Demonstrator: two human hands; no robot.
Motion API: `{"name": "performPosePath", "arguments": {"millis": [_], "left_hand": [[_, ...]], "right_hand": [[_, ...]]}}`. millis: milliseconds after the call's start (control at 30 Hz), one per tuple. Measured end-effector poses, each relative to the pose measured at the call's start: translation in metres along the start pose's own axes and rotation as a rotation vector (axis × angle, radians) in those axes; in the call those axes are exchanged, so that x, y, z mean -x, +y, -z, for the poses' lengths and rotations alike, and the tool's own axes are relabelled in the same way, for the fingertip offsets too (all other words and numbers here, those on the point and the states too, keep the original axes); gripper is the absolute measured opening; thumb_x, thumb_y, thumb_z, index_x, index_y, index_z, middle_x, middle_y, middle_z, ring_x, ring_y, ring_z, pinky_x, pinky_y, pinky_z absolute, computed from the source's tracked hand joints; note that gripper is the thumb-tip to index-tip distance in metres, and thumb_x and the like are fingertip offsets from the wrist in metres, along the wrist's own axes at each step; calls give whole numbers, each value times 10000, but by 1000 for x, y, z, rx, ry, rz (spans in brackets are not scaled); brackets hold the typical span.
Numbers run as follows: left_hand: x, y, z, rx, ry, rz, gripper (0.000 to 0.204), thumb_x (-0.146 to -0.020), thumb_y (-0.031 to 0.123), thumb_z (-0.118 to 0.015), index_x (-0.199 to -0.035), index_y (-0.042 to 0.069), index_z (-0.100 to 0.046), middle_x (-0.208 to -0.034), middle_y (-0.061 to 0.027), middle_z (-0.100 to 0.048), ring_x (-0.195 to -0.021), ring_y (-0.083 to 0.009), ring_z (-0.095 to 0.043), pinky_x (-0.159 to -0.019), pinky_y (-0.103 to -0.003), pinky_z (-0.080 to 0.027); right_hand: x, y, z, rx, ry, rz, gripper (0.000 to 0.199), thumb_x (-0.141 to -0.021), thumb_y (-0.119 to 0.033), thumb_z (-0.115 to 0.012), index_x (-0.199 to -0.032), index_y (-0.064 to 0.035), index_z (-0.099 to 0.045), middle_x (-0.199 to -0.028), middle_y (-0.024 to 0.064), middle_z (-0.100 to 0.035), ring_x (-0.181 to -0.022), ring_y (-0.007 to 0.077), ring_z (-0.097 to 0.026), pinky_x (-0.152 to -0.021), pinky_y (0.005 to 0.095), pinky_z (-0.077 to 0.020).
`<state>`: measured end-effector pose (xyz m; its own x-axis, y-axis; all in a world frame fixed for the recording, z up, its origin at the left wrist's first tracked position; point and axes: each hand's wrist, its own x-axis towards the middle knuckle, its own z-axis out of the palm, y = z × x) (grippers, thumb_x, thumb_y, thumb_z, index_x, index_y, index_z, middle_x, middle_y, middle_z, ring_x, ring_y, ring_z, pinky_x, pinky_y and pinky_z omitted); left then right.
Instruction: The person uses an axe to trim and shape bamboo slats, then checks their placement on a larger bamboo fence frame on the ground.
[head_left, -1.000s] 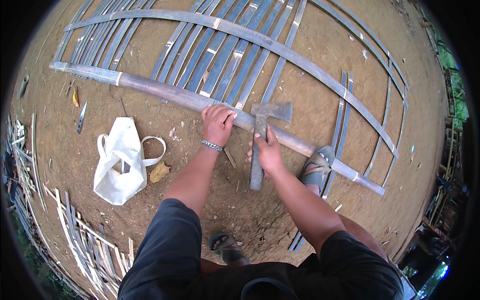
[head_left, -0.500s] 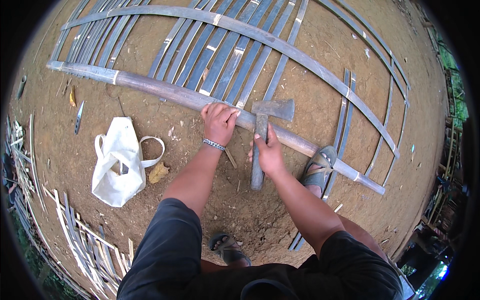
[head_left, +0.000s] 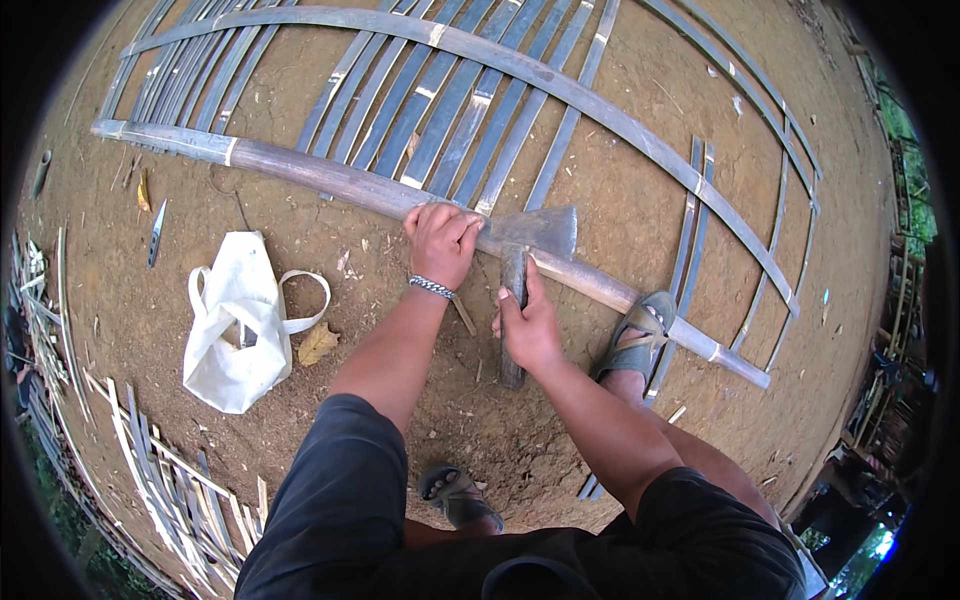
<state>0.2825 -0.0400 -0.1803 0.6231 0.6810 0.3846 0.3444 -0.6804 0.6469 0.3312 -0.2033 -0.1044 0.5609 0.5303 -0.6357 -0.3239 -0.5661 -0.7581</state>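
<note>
A long round bamboo pole (head_left: 330, 180) lies slantwise across the ground in front of me. My left hand (head_left: 441, 245), with a chain bracelet at its wrist, is closed over the pole's middle; whether it also pinches something small at the thumb is hidden. Just right of it, my right hand (head_left: 530, 330) grips the short handle of a hatchet (head_left: 545, 232). The hatchet's broad grey head is over the pole, close to my left fingertips, with the flared edge toward the right. My right sandalled foot (head_left: 640, 335) rests against the pole's right part.
Dark bamboo slats (head_left: 450, 115) lie beyond the pole, under a long curved strip (head_left: 560, 88). A white bag (head_left: 235, 340) sits on the left, with a knife (head_left: 157, 235) and a dry leaf (head_left: 318, 344) nearby. Split strips (head_left: 170, 490) are piled at the lower left.
The hatchet has come down toward me and its head has turned, its inner end now nearer my left fingers. My right hand has shifted slightly lower; the left hand stays on the pole.
</note>
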Motion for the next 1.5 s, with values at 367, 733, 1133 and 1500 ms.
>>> {"name": "performPosePath", "arguments": {"millis": [367, 733, 1133, 1500], "left_hand": [[-1, 0, 0, 6, 15, 1, 55, -778, 153, -769, -798, 148, -718, -854, 7, -622, -932, -197, -603, -1004, -433, -346], [0, 0, 1, 1, 15, -4, 71, -762, 121, -757, -791, 119, -693, -861, -12, -632, -925, -219, -607, -1003, -444, -346], [4, -14, 4, 95, 29, -41, 93, -813, 136, -739, -772, 92, -667, -848, -56, -620, -921, -254, -602, -970, -458, -386], [-93, -62, 14, -327, -25, 70, 49, -900, 146, -637, -930, 130, -602, -950, -70, -620, -982, -294, -588, -905, -452, -405]], "right_hand": [[2, -13, 10, 605, 180, 517, 644, -948, -184, -602, -1522, -78, -332, -1144, 298, -641, -1022, 477, -643, -854, 498, -537], [-1, -18, 9, 740, 128, 468, 680, -932, -158, -612, -1540, -111, -312, -1142, 278, -637, -948, 470, -654, -805, 508, -538], [-4, -10, 17, 561, 253, 561, 483, -944, -211, -628, -1342, 43, -524, -1195, 310, -630, -1072, 466, -635, -911, 477, -523], [3, -20, 23, 588, 155, 282, 646, -951, -228, -620, -1524, -95, -351, -1154, 302, -649, -1041, 444, -657, -891, 449, -516]]}}
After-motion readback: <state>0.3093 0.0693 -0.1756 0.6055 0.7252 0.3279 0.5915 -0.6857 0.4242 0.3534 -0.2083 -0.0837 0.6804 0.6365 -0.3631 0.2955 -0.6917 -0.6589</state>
